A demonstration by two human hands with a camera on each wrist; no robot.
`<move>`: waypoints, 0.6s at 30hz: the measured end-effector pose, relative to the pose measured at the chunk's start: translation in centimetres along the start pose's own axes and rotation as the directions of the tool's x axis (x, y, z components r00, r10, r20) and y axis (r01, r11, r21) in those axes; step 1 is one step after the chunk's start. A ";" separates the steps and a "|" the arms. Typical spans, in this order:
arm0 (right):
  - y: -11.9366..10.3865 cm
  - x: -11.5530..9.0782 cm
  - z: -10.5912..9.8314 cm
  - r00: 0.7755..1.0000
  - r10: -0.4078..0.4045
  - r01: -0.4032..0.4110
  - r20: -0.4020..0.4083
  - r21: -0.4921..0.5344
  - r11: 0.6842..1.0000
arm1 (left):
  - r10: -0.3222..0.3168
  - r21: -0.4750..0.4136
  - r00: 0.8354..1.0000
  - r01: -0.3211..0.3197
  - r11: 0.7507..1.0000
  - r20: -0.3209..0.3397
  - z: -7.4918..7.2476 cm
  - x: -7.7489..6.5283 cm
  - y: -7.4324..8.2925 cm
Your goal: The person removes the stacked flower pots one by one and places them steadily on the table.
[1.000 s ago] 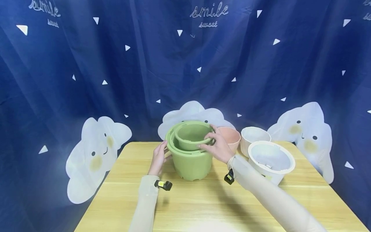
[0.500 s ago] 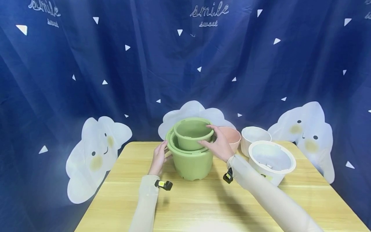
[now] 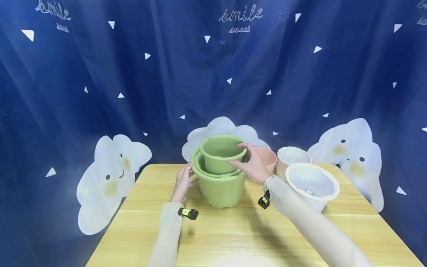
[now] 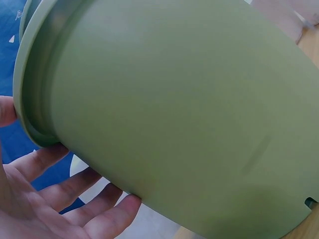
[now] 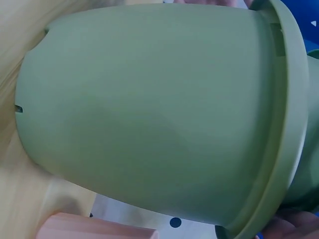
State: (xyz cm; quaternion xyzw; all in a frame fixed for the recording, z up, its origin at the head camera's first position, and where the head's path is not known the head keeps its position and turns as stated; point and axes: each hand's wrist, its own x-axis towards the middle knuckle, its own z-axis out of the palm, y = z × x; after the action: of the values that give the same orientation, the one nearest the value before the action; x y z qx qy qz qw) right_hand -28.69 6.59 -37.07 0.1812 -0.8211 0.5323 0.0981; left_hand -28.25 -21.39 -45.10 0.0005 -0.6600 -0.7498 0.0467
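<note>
In the head view, a large green flowerpot (image 3: 221, 190) stands upright on the wooden table, and a smaller green flowerpot (image 3: 219, 165) sits partly inside its mouth, rim raised above the larger one. My left hand (image 3: 182, 181) holds the large pot at its left side. The left wrist view has the thumb at the rim and the fingers (image 4: 70, 189) bent against the wall below it. With thumb and fingers, my right hand (image 3: 254, 167) grips the small pot's right rim. In the right wrist view the large pot (image 5: 149, 109) hides most of the small one.
Right of the green pots stand a pink pot (image 3: 268, 157), a white pot (image 3: 282, 167) behind, and a wider white pot (image 3: 315, 203) nearer, partly behind my right sleeve. The wooden table (image 3: 213, 233) reaches back to a blue curtain (image 3: 186, 74).
The small green pot has risen a little out of the large one with my right hand, mostly in the first half second. My left hand and the large pot stay put.
</note>
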 end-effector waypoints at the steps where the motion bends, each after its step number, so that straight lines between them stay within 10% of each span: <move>1: -0.1 0.1 0.0 1.000 0.000 0.000 0.005 0.009 1.000 | 0.000 -0.004 1.000 0.000 1.000 0.001 0.0 0.0 0.0; 18: -1.3 0.8 -0.4 1.000 0.018 -0.021 0.018 0.175 0.984 | 0.007 0.002 1.000 -0.007 1.000 0.003 -0.1 0.2 -0.1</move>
State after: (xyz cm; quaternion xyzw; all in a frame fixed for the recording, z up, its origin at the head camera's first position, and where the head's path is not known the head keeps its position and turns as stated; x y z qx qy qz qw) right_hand -28.94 6.33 -35.50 0.1855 -0.7736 0.6019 0.0697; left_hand -28.41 -21.48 -45.21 -0.0030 -0.6610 -0.7488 0.0484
